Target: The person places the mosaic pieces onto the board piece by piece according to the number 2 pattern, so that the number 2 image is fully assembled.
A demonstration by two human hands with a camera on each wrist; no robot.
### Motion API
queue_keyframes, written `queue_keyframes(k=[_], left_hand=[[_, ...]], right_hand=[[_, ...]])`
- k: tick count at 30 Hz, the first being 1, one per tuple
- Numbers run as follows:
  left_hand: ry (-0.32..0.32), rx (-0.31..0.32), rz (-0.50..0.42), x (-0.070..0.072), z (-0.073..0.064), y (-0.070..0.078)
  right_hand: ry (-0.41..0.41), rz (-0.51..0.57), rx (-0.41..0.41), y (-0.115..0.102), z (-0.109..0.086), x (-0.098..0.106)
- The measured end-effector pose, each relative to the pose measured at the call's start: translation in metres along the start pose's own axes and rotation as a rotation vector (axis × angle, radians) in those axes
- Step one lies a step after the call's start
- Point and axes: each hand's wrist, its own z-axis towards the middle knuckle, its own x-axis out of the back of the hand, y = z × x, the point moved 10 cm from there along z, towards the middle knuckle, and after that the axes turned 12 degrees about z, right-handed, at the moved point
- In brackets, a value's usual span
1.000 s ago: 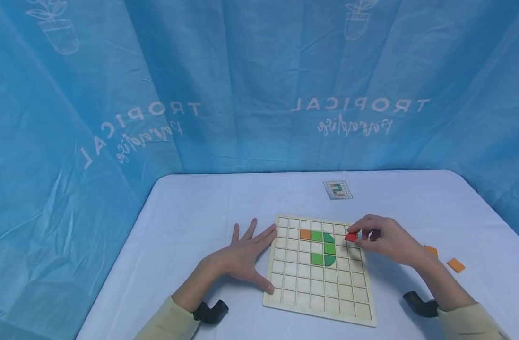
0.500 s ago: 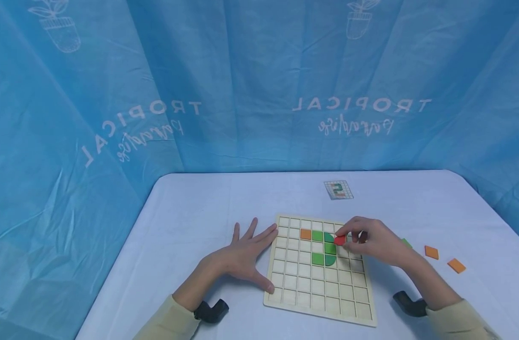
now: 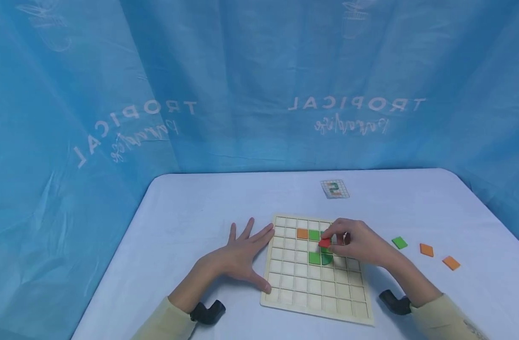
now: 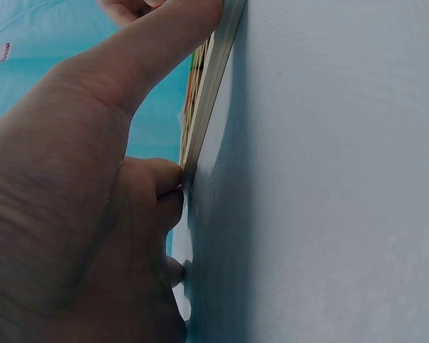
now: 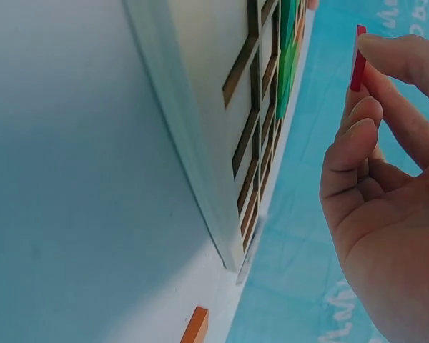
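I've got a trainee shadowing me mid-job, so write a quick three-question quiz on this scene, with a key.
1. The piece pinched in the right hand is: a) green, b) red, c) orange?
2. True or false: the left hand touches the left edge of the board.
3. How many loose tiles lie on the table to the right of the board?

Key: 1. b. 2. True. 3. Three: one green, two orange.

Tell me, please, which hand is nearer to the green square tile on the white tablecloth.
Right: the right hand is left of the green square tile, over the cream gridded board; the left hand is farther left, touching the board's left edge.
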Motion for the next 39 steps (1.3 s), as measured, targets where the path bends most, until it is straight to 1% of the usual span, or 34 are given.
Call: queue_keyframes(k=[5,9,12,19,24,26,32,39], left_hand=[[0.004,0.001,-0.007,0.002,-0.001,-0.001],[0.003,-0.005,-0.010,0.003,-0.002,0.000],[0.003,-0.004,-0.013,0.003,-0.002,-0.001],[-0.004,-0.001,-0.015,0.004,-0.001,-0.001],[-0.002,-0.004,-0.022,0.003,-0.002,0.000],[-0.003,-0.001,-0.018,0.001,-0.002,0.000],[-0.004,0.014,-0.008,0.000,-0.002,-0.001],[-0.004,0.014,0.000,0.001,-0.001,-0.001]], right_hand=[[-0.030,-0.004,-0.006,-0.004,0.005,-0.009],[-0.061,0.001,0.023,-0.008,0.007,-0.016],[-0.070,-0.013,0.044,-0.012,0.011,-0.020],[-0.076,-0.063,0.055,-0.019,0.019,-0.030],[-0.087,-0.088,0.037,-0.017,0.022,-0.038],[-0.099,-0.111,0.038,-0.016,0.023,-0.042],[-0.145,-0.154,0.082,-0.022,0.027,-0.053],[-0.195,-0.194,0.072,-0.019,0.028,-0.064]])
